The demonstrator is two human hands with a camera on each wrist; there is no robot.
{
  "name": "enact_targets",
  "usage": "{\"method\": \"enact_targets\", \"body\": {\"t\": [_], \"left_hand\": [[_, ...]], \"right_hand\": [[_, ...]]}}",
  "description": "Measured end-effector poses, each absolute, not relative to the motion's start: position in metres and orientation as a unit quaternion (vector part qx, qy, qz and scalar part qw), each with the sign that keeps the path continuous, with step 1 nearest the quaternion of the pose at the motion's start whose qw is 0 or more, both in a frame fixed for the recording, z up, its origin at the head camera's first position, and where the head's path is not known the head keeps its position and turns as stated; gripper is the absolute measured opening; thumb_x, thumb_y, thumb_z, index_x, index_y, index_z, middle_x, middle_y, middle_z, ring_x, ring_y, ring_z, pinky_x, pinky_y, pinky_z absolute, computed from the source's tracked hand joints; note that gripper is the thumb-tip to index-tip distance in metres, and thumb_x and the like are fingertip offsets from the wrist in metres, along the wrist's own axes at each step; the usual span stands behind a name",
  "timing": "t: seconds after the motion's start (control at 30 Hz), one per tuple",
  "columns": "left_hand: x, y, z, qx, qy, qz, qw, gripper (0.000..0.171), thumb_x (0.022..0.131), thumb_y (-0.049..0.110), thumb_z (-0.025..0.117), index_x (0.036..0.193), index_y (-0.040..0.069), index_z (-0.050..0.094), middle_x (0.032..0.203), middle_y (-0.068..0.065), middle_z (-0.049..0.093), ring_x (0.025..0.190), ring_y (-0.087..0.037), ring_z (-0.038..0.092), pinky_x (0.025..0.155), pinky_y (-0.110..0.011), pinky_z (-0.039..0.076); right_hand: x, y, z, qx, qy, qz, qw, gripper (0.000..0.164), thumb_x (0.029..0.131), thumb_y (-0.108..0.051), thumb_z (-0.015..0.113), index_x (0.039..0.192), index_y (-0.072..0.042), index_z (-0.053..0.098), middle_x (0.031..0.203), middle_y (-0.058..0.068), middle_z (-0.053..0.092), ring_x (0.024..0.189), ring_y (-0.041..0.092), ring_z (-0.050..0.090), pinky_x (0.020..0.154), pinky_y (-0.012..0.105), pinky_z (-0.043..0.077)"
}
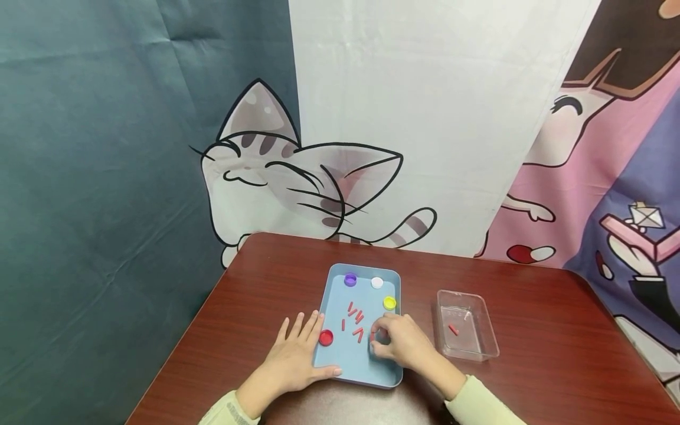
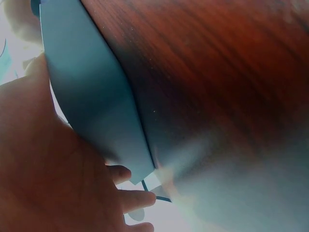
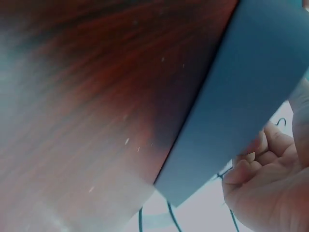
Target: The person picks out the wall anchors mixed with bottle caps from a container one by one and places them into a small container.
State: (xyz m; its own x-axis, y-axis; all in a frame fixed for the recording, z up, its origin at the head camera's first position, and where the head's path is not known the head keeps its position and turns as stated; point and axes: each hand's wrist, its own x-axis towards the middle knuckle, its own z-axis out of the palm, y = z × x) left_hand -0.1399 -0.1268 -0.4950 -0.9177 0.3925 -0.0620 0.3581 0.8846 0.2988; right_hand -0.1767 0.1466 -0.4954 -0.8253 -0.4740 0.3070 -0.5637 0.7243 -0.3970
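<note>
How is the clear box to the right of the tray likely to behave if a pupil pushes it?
The clear box looks like thin see-through plastic, so it is probably light for its size. Being low and wide-based, it would likely slide across the smooth-looking table rather than tip. The red stick lying loose inside might shift or roll.

pale green sleeves [image 1: 482, 404], bare hands [image 1: 295, 359]

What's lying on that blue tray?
The blue tray holds several short red sticks, plus a purple cap, white cap, yellow cap and red cap. The right hand and left hand cover parts of it; anything directly beneath them can't be seen.
</note>
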Motion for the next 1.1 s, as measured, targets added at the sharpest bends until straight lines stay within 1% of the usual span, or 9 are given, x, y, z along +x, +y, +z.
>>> {"method": "enact_targets", "body": {"t": [0.1,0.2,0.4,0.57,0.87,1.1], "left_hand": [[-0.14,-0.127,-0.495,0.194,0.969,0.144,0.06,0.113,0.082,0.082,0.055,0.16,0.005,0.027,0.165,-0.015,0.027,0.151,-0.044,0.023,0.119,-0.065,0.012],[-0.14,-0.127,-0.495,0.193,0.969,0.144,0.062,0.114,0.082,0.082,0.055,0.16,0.005,0.027,0.165,-0.015,0.027,0.151,-0.044,0.022,0.119,-0.065,0.012],[-0.139,-0.127,-0.495,0.193,0.969,0.14,0.063,0.114,0.082,0.083,0.053,0.161,0.006,0.025,0.166,-0.015,0.026,0.152,-0.044,0.021,0.12,-0.065,0.011],[-0.139,-0.126,-0.494,0.194,0.969,0.14,0.063,0.114,0.082,0.083,0.053,0.16,0.005,0.025,0.166,-0.015,0.025,0.151,-0.045,0.021,0.119,-0.065,0.012],[-0.138,-0.126,-0.495,0.193,0.969,0.14,0.061,0.113,0.083,0.082,0.054,0.16,0.005,0.026,0.166,-0.015,0.025,0.152,-0.045,0.02,0.119,-0.065,0.011],[-0.14,-0.127,-0.496,0.194,0.969,0.142,0.059,0.113,0.082,0.082,0.055,0.16,0.005,0.026,0.166,-0.014,0.025,0.152,-0.045,0.021,0.119,-0.065,0.012]], "right_hand": [[-0.175,0.156,-0.491,0.265,-0.919,0.279,0.093,0.013,0.074,-0.017,0.083,0.081,-0.017,0.072,0.07,-0.01,0.054,0.063,-0.002,0.046,0.058,0.02,0.041],[-0.172,0.166,-0.488,0.252,-0.915,0.301,0.097,0.013,0.075,-0.015,0.084,0.083,-0.016,0.073,0.072,-0.011,0.054,0.065,-0.001,0.048,0.058,0.019,0.043],[-0.168,0.187,-0.481,0.22,-0.916,0.318,0.109,0.016,0.074,-0.013,0.084,0.087,-0.015,0.075,0.072,-0.013,0.051,0.064,0.0,0.047,0.057,0.019,0.041],[-0.167,0.207,-0.476,0.187,-0.917,0.329,0.121,0.017,0.074,-0.011,0.083,0.088,-0.017,0.074,0.072,-0.013,0.051,0.064,0.001,0.048,0.058,0.021,0.043],[-0.167,0.24,-0.469,0.166,-0.917,0.32,0.169,0.019,0.075,-0.007,0.084,0.086,-0.019,0.073,0.07,-0.012,0.053,0.062,0.002,0.049,0.056,0.021,0.041],[-0.165,0.266,-0.461,0.125,-0.92,0.329,0.172,0.017,0.077,-0.009,0.084,0.089,-0.018,0.076,0.072,-0.015,0.054,0.063,-0.002,0.049,0.057,0.019,0.041]]}}
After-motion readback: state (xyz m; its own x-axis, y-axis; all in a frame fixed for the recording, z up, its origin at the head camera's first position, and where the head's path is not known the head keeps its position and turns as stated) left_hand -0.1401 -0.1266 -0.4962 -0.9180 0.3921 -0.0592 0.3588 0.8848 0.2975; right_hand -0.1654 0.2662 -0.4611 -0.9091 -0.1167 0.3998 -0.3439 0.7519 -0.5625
